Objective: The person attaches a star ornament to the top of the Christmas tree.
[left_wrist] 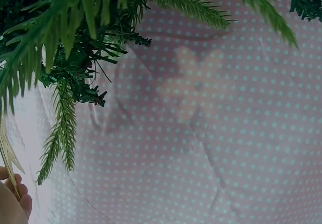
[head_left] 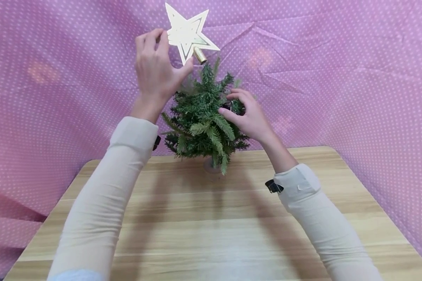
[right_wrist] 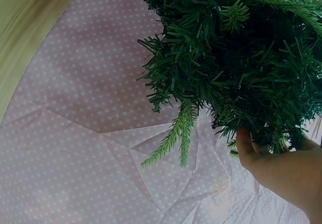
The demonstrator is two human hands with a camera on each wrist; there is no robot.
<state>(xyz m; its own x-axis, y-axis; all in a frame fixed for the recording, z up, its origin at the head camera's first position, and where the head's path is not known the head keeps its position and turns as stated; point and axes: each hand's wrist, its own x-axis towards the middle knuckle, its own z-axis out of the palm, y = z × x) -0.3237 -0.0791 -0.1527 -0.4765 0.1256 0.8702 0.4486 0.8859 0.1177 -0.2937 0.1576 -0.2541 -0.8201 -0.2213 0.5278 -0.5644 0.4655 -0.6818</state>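
Note:
A gold star tree topper (head_left: 186,33) with cut-out outlines is at the top of the head view. My left hand (head_left: 156,62) grips its left side between thumb and fingers; the left wrist view catches only the edge of the star (left_wrist: 9,151) and some fingertips. The topper's gold socket (head_left: 199,55) meets the tip of a small artificial Christmas tree (head_left: 205,113). On the tree's right side, my right hand (head_left: 247,115) curls thumb and fingers round the upper branches. In the right wrist view, the fingertips of that hand (right_wrist: 282,176) disappear into the needles.
The tree stands on a round base (head_left: 211,166) near the far edge of a wood-grain table (head_left: 211,226). Behind it hangs a pink cloth (head_left: 337,78) with pale dots and folds. Each wrist has a black strap (head_left: 275,186) by the sleeve cuff.

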